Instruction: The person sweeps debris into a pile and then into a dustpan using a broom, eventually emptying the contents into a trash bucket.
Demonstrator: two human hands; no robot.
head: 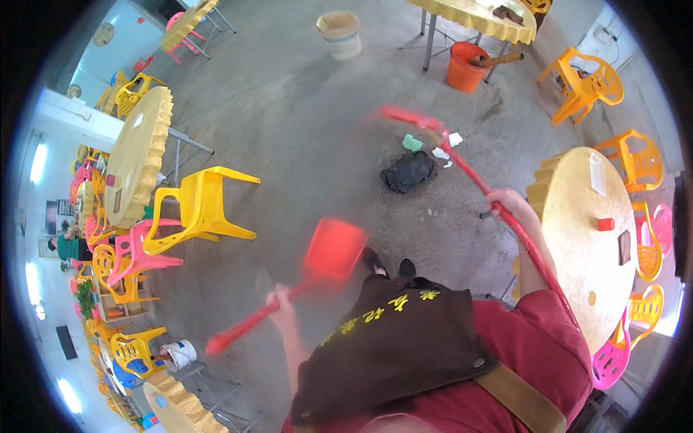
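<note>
My left hand (281, 307) grips the handle of a red long-handled dustpan (335, 248), whose pan is blurred and held in front of my feet. Around the red shaft of a broom (470, 169) my right hand (513, 205) is closed. The broom's red head points away from me, beyond a black plastic bag (410, 172) lying crumpled on the concrete floor. Close to the bag are a light green scrap (412, 143) and a few white scraps (456, 139). I wear a dark apron (400, 346) bearing yellow writing.
A round table with a gold cloth (584, 270) stands close on my right. A yellow plastic chair (197, 208) and another round table (138, 157) are at left. Ahead are a white bucket (341, 40) and an orange bucket (464, 70). A person (69, 246) is far left.
</note>
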